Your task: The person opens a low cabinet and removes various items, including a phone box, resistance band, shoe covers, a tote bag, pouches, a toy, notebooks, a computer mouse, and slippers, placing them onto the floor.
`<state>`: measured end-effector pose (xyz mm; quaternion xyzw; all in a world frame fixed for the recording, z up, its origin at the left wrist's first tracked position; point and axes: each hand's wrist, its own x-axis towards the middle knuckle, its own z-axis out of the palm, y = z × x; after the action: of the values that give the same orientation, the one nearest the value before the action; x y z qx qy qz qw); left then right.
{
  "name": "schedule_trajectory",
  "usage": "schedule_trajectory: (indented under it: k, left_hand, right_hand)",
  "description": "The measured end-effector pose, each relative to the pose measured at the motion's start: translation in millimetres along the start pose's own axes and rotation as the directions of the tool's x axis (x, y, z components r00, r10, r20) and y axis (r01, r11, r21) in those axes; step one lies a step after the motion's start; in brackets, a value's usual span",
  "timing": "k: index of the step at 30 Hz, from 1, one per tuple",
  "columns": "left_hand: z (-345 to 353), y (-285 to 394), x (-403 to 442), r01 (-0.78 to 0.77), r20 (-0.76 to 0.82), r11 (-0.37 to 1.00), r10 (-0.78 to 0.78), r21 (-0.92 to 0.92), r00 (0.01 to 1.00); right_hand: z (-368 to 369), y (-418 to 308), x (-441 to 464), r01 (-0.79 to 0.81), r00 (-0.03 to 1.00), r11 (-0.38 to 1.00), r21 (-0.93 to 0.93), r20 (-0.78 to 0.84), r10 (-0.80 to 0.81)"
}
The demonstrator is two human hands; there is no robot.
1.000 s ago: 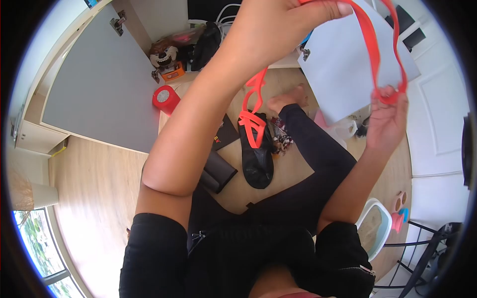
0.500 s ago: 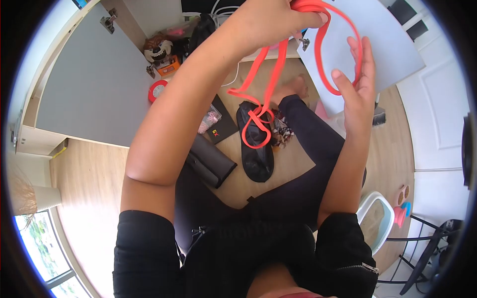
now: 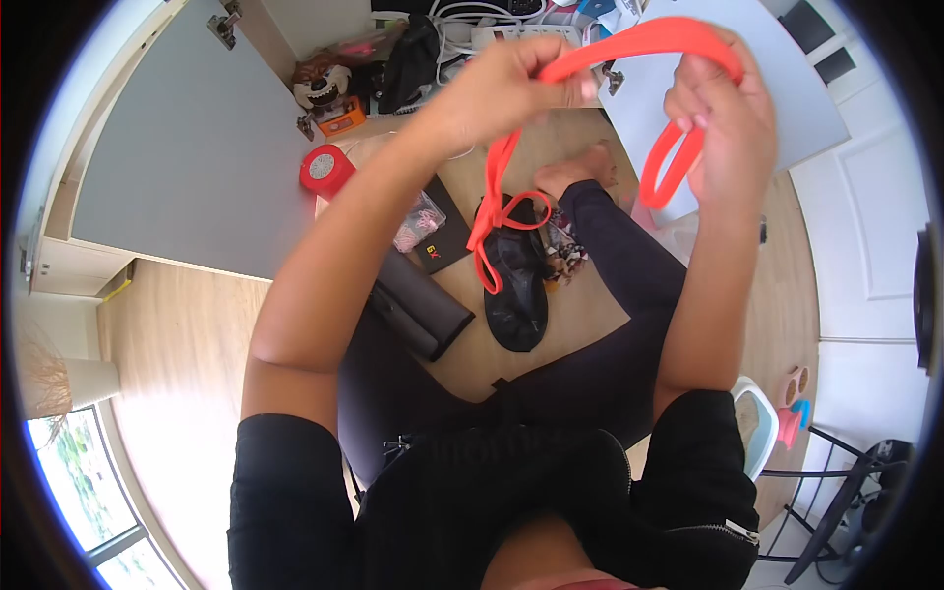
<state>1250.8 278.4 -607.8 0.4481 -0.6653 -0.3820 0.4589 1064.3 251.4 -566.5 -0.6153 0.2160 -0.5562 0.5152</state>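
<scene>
A long red-orange flat band [image 3: 649, 41] arches between my two hands above the floor. My left hand [image 3: 516, 84] is closed around one part of it, and a knotted, looped end dangles below over a black shoe-shaped item [image 3: 514, 295]. Curled fingers of my right hand [image 3: 723, 113] grip the other side of the band, near the white cabinet door. A smaller loop of the band hangs beneath that hand. Both hands are raised apart from each other. The part of the band inside each fist is hidden.
Between my legs lie a dark grey case [image 3: 418, 310], a black box [image 3: 442, 251], a clear pack of pink items [image 3: 420, 221] and patterned fabric [image 3: 565, 251]. A red round device [image 3: 324, 170] stands by the open grey door [image 3: 177, 147]. Cables [image 3: 452, 39] fill the cabinet.
My right hand has gone from spread fingers inside the loop to gripping the band. My left hand has come lower and left, and the band now stretches between both hands.
</scene>
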Motion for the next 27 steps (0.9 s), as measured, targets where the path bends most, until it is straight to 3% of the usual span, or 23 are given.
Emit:
schedule_trajectory:
  k: [1, 3, 5, 6, 7, 8, 9, 11, 13, 15, 17, 18, 19, 21, 22, 24, 25, 27]
  left_hand:
    - [5.4, -19.0, -5.9, 0.000, 0.002, 1.000, 0.000, 0.000, 1.000]
    - [14.7, -53.7, -18.5, 0.095, 0.096, 0.976, -0.078, -0.194, 0.992]
    - [16.3, -80.1, -27.2, 0.103, 0.071, 0.961, -0.088, -0.256, 0.994]
    - [13.8, -86.7, -28.9, 0.107, 0.050, 0.944, -0.096, -0.313, 0.994]
    - [8.0, -80.3, -28.3, 0.102, 0.046, 0.943, -0.092, -0.318, 0.995]
    - [-0.8, -73.5, -26.3, 0.021, -0.040, 0.973, -0.031, -0.230, 0.999]
    - [-10.4, -60.1, -23.9, -0.054, -0.122, 0.990, 0.038, -0.132, 0.992]
    - [-37.0, -5.8, -17.7, -0.079, -0.334, 0.992, 0.041, -0.101, 0.942]
    - [-56.2, 17.4, -9.5, -0.221, -0.319, 0.973, 0.192, -0.058, 0.928]
    - [-46.3, 36.4, 0.7, -0.163, -0.288, 0.978, 0.120, -0.130, 0.950]
    - [-47.1, 42.3, 2.7, -0.049, -0.261, 0.963, -0.022, -0.264, 0.965]
    - [-56.3, 32.7, 9.9, -0.152, -0.303, 0.944, 0.059, -0.292, 0.951]
    - [-58.4, 44.4, 6.8, -0.182, -0.348, 0.874, 0.015, -0.451, 0.938]
    - [-69.4, 58.1, 9.0, -0.272, -0.376, 0.937, 0.177, -0.218, 0.910]
    - [-64.9, 62.1, 10.0, -0.274, -0.375, 0.936, 0.178, -0.221, 0.910]
    - [-48.2, 68.1, 12.4, -0.083, -0.097, 0.985, 0.098, 0.149, 0.990]
    - [-41.1, 68.7, 13.1, -0.086, -0.055, 0.963, 0.104, 0.257, 0.993]
    - [-29.6, 66.2, 17.1, -0.075, -0.012, 0.957, 0.081, 0.281, 0.997]
  right_hand:
    - [-3.3, -8.5, 5.4, 0.000, 1.000, 1.000, 0.000, -0.002, 0.000]
    - [-21.0, -20.8, 16.7, 0.178, 0.980, 0.957, 0.229, 0.046, -0.194]
    - [-27.8, -47.2, 17.2, 0.309, 0.934, 0.846, 0.435, 0.029, -0.356]
    - [-39.0, -58.5, 16.4, 0.333, 0.930, 0.828, 0.451, -0.010, -0.369]
    - [-52.3, -67.0, 15.8, 0.359, 0.923, 0.810, 0.464, -0.049, -0.381]
    - [-62.8, -62.5, 12.1, 0.423, 0.905, 0.809, 0.408, -0.159, -0.393]
    - [-63.7, -54.2, 8.3, 0.422, 0.906, 0.809, 0.408, -0.150, -0.397]
    - [-64.4, -31.9, 0.4, 0.260, 0.934, 0.943, 0.209, -0.301, -0.191]
    - [-51.5, -6.3, -12.5, 0.075, 0.918, 0.995, 0.073, -0.394, -0.040]
    - [-52.1, 22.3, -26.2, -0.104, 0.920, 0.991, -0.080, -0.387, 0.065]
    - [-60.8, 56.3, -36.6, -0.248, 0.928, 0.953, -0.171, -0.323, 0.184]
    - [-64.2, 71.4, -40.1, -0.338, 0.922, 0.899, -0.280, -0.290, 0.256]
    - [-67.4, 84.9, -43.5, -0.418, 0.904, 0.821, -0.388, -0.266, 0.335]
    - [-75.0, 104.8, -47.7, -0.511, 0.811, 0.654, -0.558, -0.059, 0.583]
    - [-77.3, 115.8, -53.7, -0.511, 0.811, 0.653, -0.559, -0.061, 0.582]
    - [-77.2, 132.6, -62.1, -0.309, 0.832, 0.812, -0.494, 0.274, 0.483]
    - [-65.2, 123.3, -56.8, -0.305, 0.832, 0.815, -0.492, 0.279, 0.480]
    - [-38.5, 98.2, -43.9, -0.149, 0.913, 0.976, -0.162, 0.357, 0.198]
